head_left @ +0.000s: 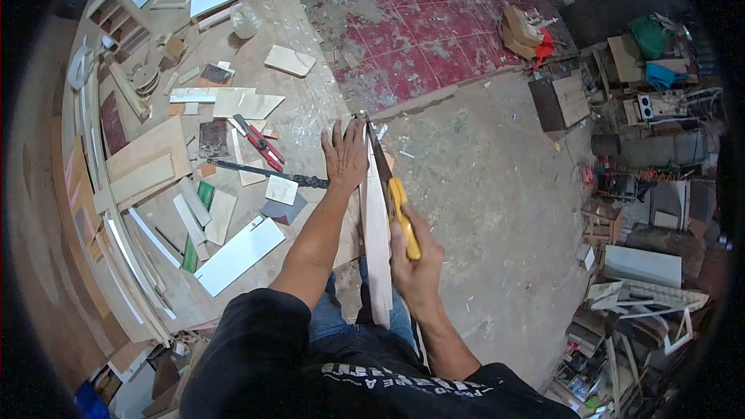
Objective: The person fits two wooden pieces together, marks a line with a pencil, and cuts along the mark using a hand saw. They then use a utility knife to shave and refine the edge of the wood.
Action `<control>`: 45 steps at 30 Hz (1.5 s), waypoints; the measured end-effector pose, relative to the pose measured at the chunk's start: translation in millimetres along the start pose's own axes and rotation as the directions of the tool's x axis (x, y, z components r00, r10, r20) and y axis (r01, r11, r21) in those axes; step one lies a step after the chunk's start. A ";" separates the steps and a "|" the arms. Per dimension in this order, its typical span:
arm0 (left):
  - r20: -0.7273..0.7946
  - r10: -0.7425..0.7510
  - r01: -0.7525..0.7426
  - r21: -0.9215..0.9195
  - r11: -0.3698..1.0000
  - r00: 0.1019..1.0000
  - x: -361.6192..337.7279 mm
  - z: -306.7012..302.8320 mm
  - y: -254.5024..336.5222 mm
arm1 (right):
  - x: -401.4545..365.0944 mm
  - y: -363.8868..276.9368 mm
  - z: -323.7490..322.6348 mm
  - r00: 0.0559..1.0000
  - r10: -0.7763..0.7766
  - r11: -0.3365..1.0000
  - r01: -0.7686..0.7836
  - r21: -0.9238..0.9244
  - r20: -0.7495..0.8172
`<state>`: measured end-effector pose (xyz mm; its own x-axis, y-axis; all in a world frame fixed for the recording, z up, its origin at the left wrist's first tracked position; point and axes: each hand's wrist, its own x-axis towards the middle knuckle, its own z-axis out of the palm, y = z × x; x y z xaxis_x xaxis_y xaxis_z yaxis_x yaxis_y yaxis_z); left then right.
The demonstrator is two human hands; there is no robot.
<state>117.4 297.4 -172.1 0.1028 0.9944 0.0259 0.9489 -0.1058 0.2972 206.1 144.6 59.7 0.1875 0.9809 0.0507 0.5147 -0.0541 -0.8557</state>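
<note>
My right hand (417, 256) is closed around the yellow handle of a hand saw (403, 221). The saw's dark blade points away from me, its far end beside the fingertips of my left hand (345, 157). That left hand lies flat at the workbench edge, fingers stretched forward, pressing by the far end of a long pale wooden plank (375, 240). The plank runs back toward my waist, and the blade overlaps its right side near the far end. Left of my hand lie a long dark bar tool (268, 171) and a red-handled tool (264, 146).
The workbench (322, 70) carries scattered wood offcuts, a white board (240, 256), and long strips along its left side. Concrete floor (497, 209) lies to the right, with red tiles (419, 23) beyond. Wood, boxes and a stool (602, 221) crowd the far right.
</note>
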 end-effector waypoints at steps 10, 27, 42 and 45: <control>-0.098 0.066 -0.060 0.064 0.996 0.993 8.6 -5.0 -2.6 | 40.3 71.1 50.3 0.999 -0.043 0.999 0.042 -0.022 -0.032; -0.052 0.014 -0.015 -0.028 0.999 0.999 3.6 0.9 -2.6 | 1.1 22.5 2.9 1.000 0.015 0.999 -0.015 -0.033 0.013; -0.025 0.028 -0.028 0.024 0.999 0.999 -2.3 2.9 -9.4 | 39.8 90.4 72.6 0.997 0.077 0.997 -0.077 0.030 0.024; -0.086 0.026 -0.024 0.021 1.000 0.996 11.5 4.0 -8.5 | 21.0 130.4 86.7 0.998 -0.042 0.999 0.042 0.000 -0.038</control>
<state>111.8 309.7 -178.2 0.1009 0.9881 0.1157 0.9521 -0.1296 0.2768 204.6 174.4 -95.4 0.1972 0.9746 0.1062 0.5222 -0.0127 -0.8527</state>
